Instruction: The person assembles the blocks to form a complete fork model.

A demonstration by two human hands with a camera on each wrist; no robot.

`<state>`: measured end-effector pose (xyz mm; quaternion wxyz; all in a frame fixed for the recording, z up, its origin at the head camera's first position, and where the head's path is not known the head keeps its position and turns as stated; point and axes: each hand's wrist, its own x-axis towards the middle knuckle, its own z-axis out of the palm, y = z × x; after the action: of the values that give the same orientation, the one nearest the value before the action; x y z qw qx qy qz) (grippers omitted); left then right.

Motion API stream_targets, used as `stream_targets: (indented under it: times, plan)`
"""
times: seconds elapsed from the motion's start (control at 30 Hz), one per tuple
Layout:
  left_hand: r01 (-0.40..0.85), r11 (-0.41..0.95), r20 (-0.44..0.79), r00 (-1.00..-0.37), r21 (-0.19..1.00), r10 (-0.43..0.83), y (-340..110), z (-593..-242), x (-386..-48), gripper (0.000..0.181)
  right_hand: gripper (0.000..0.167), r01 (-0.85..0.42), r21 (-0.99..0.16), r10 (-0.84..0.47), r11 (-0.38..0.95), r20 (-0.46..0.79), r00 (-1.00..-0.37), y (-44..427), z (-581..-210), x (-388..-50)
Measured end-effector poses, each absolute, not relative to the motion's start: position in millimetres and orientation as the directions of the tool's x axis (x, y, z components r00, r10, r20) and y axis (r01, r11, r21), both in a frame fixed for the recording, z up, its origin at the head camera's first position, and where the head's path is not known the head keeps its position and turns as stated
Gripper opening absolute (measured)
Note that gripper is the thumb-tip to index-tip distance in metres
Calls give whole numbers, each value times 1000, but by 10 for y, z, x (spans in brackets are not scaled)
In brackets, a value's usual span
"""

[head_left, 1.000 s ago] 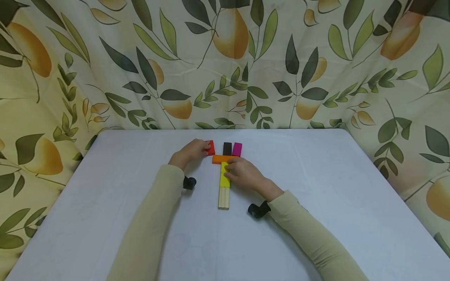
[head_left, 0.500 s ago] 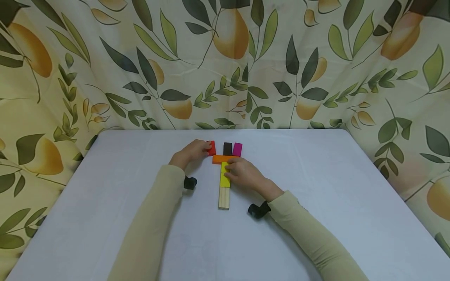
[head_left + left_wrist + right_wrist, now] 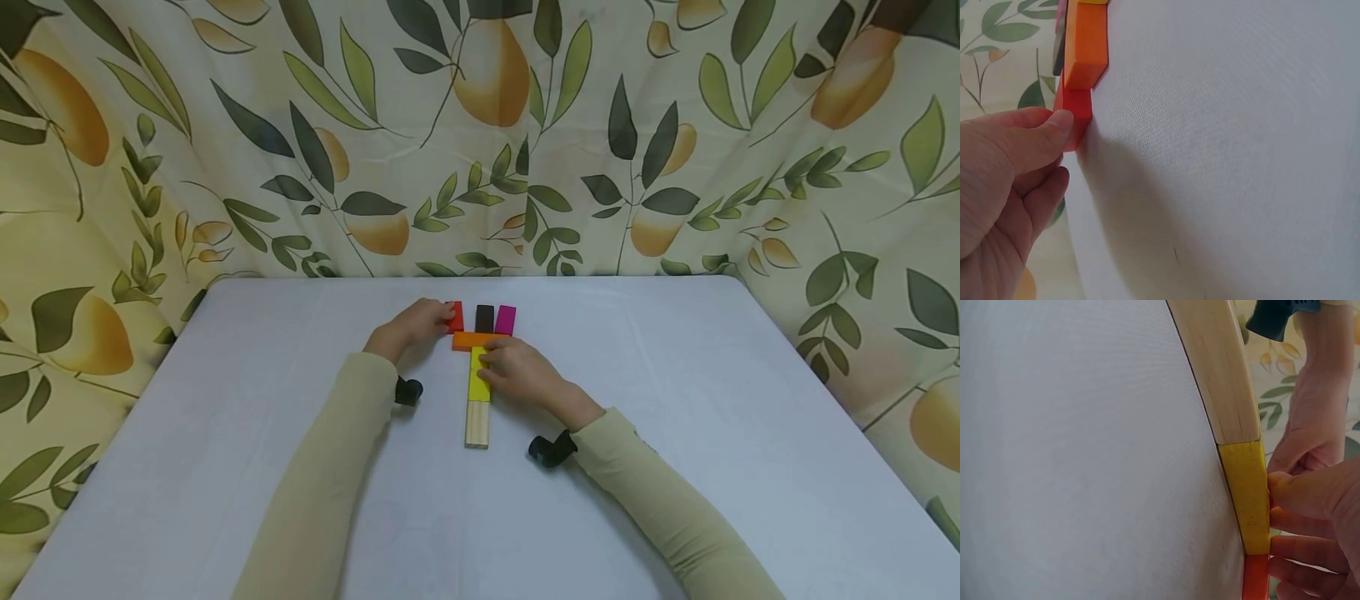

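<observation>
In the head view my left hand (image 3: 415,323) pinches a red block (image 3: 457,317) between thumb and fingers. The left wrist view shows that red block (image 3: 1084,109) close against the end of the orange block (image 3: 1087,47). My right hand (image 3: 525,371) rests on the yellow block (image 3: 477,390), its fingertips along the side; they also touch the orange block (image 3: 1255,578). The orange block lies crosswise at the top of the yellow one, which meets a plain wood block (image 3: 477,427) at its near end. Beyond the orange block stand a black block (image 3: 485,318) and a magenta block (image 3: 506,320).
A white-covered table (image 3: 660,367) carries the blocks near its far edge. Behind it hangs a curtain (image 3: 525,167) with a leaf and fruit print. Each wrist wears a small black camera, one by the left sleeve (image 3: 322,467) and one by the right sleeve (image 3: 675,508).
My left hand has slid the red block slightly to the right, narrowing its gap to the black block. The right hand and the other blocks have hardly moved.
</observation>
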<state>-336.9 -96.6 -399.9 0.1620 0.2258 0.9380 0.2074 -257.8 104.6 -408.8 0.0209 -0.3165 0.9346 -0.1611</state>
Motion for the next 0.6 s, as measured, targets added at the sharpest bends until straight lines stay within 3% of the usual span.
stream_targets:
  times: [0.6]
  plan:
    - [340, 780, -198, -843, 526, 501, -930, -3988, -3360, 38, 33, -573, -323, -595, 753, 37, -803, 1045, -4066, -2587]
